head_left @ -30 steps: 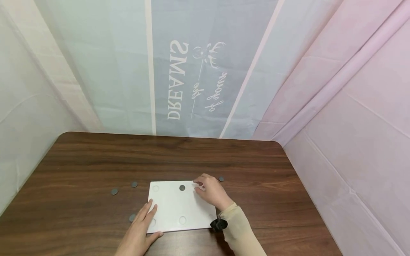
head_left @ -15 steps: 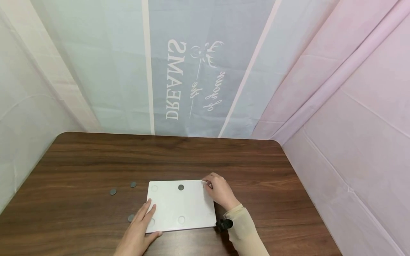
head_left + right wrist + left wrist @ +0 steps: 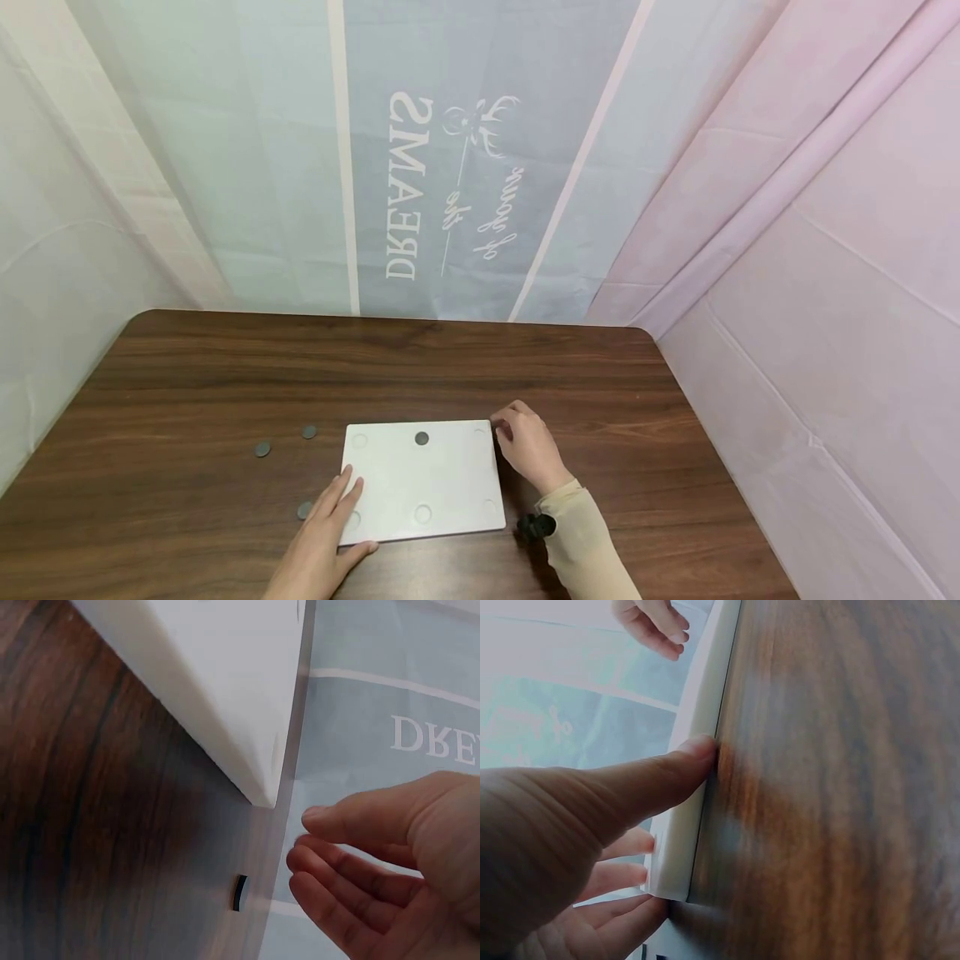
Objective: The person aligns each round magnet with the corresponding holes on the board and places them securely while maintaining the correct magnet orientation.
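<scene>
A white board [image 3: 423,479] with round shallow recesses lies flat on the table; one dark grey disc [image 3: 422,438] sits in its far middle recess. My left hand [image 3: 318,533] rests at the near left corner, fingers straight over the left edge and thumb [image 3: 694,750] against the near side. Beside the far right corner is my right hand [image 3: 528,446]. Its fingers [image 3: 337,900] are loosely bent and apart from the thumb, holding nothing. A dark disc [image 3: 240,892] lies on the table just beyond the board's corner; my right hand hides it in the head view.
Left of the board lie more dark discs, one farthest left [image 3: 262,449], another [image 3: 309,432] near the far left corner and a third [image 3: 304,510] by my left hand. The brown wooden table [image 3: 637,467] is backed by a printed curtain [image 3: 457,208].
My right hand has moved right, from over the board's far right recess to just past its edge. The left hand keeps its place, and the view has shifted slightly.
</scene>
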A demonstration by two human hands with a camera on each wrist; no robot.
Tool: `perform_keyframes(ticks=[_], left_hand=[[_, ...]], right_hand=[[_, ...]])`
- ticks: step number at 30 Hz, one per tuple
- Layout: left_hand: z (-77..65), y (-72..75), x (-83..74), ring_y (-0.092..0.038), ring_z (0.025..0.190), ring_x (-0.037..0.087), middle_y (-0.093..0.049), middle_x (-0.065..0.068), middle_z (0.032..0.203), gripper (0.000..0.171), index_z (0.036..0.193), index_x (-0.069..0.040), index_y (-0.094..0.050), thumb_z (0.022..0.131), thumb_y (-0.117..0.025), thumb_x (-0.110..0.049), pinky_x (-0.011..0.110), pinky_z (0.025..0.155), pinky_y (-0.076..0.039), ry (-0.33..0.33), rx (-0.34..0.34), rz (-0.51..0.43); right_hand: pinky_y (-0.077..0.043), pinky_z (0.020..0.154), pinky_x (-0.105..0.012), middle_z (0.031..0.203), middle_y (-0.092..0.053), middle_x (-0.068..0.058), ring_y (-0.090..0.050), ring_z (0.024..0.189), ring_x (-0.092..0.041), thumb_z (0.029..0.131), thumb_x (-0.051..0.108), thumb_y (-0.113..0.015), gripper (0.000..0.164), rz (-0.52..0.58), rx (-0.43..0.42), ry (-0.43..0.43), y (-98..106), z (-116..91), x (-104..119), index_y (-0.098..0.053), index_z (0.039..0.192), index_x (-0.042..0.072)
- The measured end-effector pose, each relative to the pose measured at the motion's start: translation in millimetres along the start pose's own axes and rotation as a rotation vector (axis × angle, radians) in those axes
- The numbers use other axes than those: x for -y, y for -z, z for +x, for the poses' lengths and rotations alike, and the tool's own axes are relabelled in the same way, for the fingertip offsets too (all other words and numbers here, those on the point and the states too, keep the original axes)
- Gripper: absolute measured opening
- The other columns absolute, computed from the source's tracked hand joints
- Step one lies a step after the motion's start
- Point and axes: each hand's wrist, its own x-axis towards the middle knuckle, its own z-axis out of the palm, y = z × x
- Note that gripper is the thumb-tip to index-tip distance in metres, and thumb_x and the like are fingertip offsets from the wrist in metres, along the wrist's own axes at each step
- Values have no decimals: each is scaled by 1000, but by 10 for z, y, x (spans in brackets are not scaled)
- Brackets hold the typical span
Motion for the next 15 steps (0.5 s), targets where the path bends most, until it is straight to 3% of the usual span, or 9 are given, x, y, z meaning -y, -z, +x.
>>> perform_keyframes(ticks=[6,15], left_hand=[[3,4,-1,-35,132,39,-34,17,147,76,132,0,-49,69,-80,-28,55,95,-44,11,17,-4],[7,6,-2,-34,133,39,-32,16,148,76,133,-1,-48,69,-80,-29,56,96,-43,24,33,-15]], right_hand=[[-40,50,-16,97,-61,-8,-50,60,-6,83,4,-64,16,3,-15,-31,13,-8,-57,-70,98,7],[-49,56,-26,101,-62,-9,-62,75,-17,82,8,-67,17,-50,-23,-50,-5,-17,-134,-70,99,9]])
